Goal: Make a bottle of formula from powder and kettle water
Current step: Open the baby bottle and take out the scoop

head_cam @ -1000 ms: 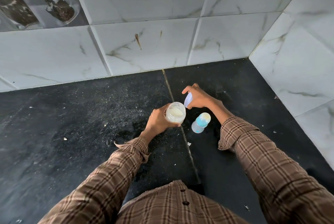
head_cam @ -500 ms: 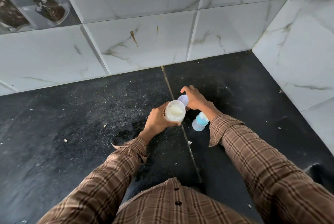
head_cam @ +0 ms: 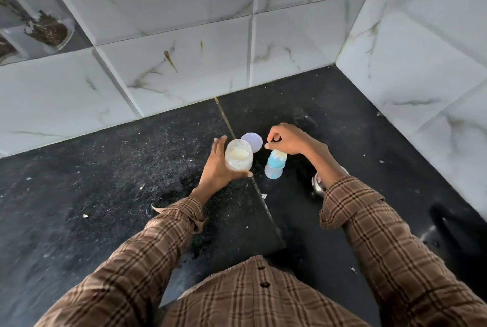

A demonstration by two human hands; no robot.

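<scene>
Lid (head_cam: pixel 252 142) now down beside 1 jar (head_cam: pixel 238 158), 1 bottle (head_cam: pixel 275 165)

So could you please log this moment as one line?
left hand: opening beside powder jar | lid: off, on counter | right hand: over baby bottle

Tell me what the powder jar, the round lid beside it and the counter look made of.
The clear open jar of pale powder looks like glass or clear plastic: see-through wall, powder film inside. The round lilac lid looks like matte plastic, flat and evenly coloured. The black speckled countertop looks like polished stone, granite perhaps: fine flecks and a seam between slabs.
</scene>
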